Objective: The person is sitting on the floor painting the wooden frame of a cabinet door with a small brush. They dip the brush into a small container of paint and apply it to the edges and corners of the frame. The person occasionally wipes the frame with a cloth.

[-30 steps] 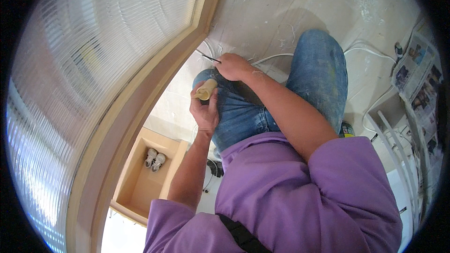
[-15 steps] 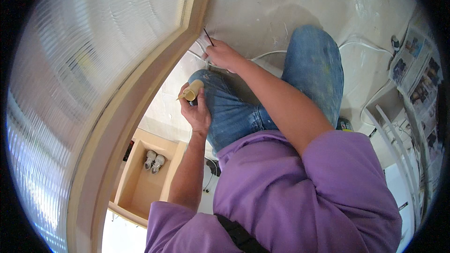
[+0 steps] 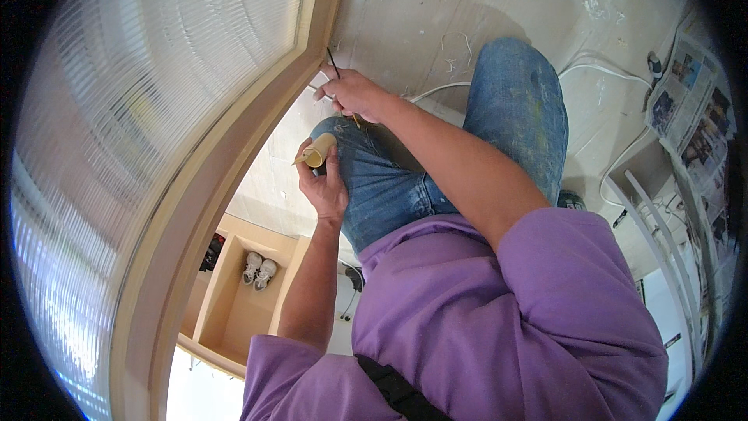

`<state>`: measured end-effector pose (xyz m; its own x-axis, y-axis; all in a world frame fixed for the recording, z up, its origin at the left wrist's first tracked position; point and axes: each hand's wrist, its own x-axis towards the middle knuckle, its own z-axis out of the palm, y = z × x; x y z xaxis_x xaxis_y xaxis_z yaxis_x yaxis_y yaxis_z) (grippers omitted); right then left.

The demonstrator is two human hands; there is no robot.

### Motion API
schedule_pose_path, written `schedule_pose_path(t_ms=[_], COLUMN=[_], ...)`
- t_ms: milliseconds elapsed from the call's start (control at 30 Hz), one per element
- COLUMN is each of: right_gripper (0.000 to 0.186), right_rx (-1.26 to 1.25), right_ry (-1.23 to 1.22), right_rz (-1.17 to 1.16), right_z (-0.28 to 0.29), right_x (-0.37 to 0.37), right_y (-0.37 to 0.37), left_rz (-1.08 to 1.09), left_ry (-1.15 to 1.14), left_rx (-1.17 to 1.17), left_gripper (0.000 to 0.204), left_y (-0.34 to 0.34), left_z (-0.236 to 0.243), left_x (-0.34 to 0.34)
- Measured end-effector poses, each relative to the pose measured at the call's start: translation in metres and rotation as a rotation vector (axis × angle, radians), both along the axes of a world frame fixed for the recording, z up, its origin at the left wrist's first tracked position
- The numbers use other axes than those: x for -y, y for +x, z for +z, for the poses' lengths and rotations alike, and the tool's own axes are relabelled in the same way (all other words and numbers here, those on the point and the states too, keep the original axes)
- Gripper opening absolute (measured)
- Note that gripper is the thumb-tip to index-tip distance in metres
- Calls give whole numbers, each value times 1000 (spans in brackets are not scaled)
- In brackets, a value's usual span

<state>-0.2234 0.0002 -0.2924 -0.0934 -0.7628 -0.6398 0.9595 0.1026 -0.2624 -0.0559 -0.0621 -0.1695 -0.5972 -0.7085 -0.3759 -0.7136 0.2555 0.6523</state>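
My left hand (image 3: 327,193) is wrapped around a small cream-coloured cup (image 3: 322,145), tilted beside my left knee. A thin pale stick (image 3: 299,160) pokes out over the cup's rim. Farther forward, my right hand (image 3: 355,95) is closed around a slim dark-handled tool (image 3: 333,63) that looks like a fine paintbrush; its working tip is hard to make out. Some fingers of that hand reach toward the light wooden frame (image 3: 261,90) of a ribbed translucent panel (image 3: 179,39). Whether they touch the frame I cannot tell.
White cables (image 3: 596,68) run across the scuffed floor (image 3: 413,15). Newspaper sheets (image 3: 686,109) lie at the far right, above pale curved strips (image 3: 662,242). A wooden shoe compartment (image 3: 234,316) with a pair of white shoes (image 3: 259,270) stands at lower left, past the frame.
My right hand has shifted slightly left and its fingers have spread toward the frame, the slim tool still in it. My left hand keeps the cup in nearly the same place.
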Motion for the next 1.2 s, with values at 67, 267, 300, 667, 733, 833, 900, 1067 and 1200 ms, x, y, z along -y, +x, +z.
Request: schedule_pose_path(t_ms=[67,267,300,667,733,833,900,1067,1200], right_gripper=[74,69,68,66,66,67,67,63,54], right_rx=[5,45,55,104,98,113,127,147,-37], right_ry=[2,-33,-32,-124,-125,-142,-157,-199,-258], right_rz=[0,-50,-55,-110,-105,-125,-134,-141,-60], right_z=[6,28,31,49,55,57,59,68,63], right_x=[-1,-10,-11,-19,-20,-21,-21,-24,-32], right_y=[-1,-9,-11,-9,-12,-13,-14,-19,-16], left_rz=[-6,-18,-17,-22,-15,-16,-20,-53,-36], left_ry=[-9,-11,-9,-4,-4,-11,-18,-37,-25], left_rx=[29,6,5,-6,8,11,15,8,2], left_gripper=[48,47,47,46,46,46,46,46,46], left_y=[-3,1,1,-1,-2,-4,-4,-4,0], left_z=[2,-1,-1,-1,0,1,1,0,-3], left_x=[-1,1,2,0,0,-1,-1,0,2])
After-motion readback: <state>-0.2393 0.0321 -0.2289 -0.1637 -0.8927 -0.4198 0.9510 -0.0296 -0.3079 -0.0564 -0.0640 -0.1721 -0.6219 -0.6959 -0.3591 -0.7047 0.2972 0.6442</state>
